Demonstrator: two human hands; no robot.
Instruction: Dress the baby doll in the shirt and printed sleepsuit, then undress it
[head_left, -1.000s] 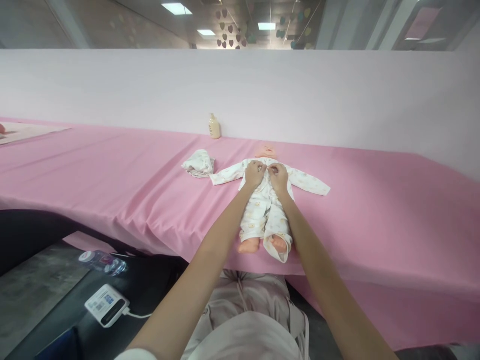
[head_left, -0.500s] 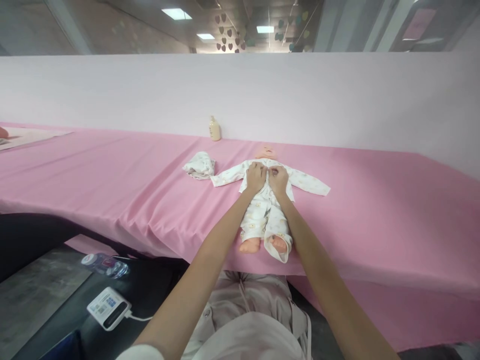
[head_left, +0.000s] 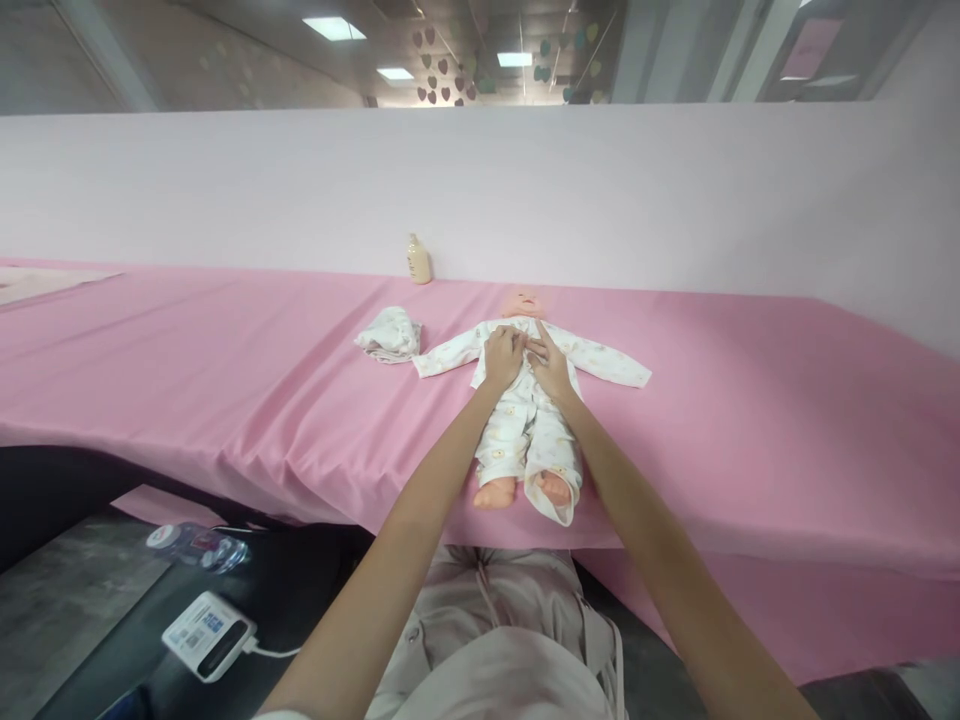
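Observation:
A baby doll (head_left: 523,303) lies on its back, its head away from me and its feet toward me. It wears a white patterned baby shirt (head_left: 611,362) with both sleeves spread sideways, and matching baby pants (head_left: 505,440). At the chest, my left hand (head_left: 502,357) is closed, its curled fingers gripping the shirt front. My right hand (head_left: 551,368) rests beside it on the shirt, fingers apart and the index finger stretched toward the collar. The shirt's front edges between the hands are mostly hidden.
A folded white cloth (head_left: 390,335) lies left of the doll on the pink table cover (head_left: 750,420). Behind it, a cream pump bottle (head_left: 418,260) stands by the white wall. Below left, a water bottle (head_left: 196,547) and a white device (head_left: 208,636) with a cable lie on a black surface.
My right hand has gone from a closed grip to spread fingers on the shirt front. The left hand stays curled at the chest. The view has shifted slightly.

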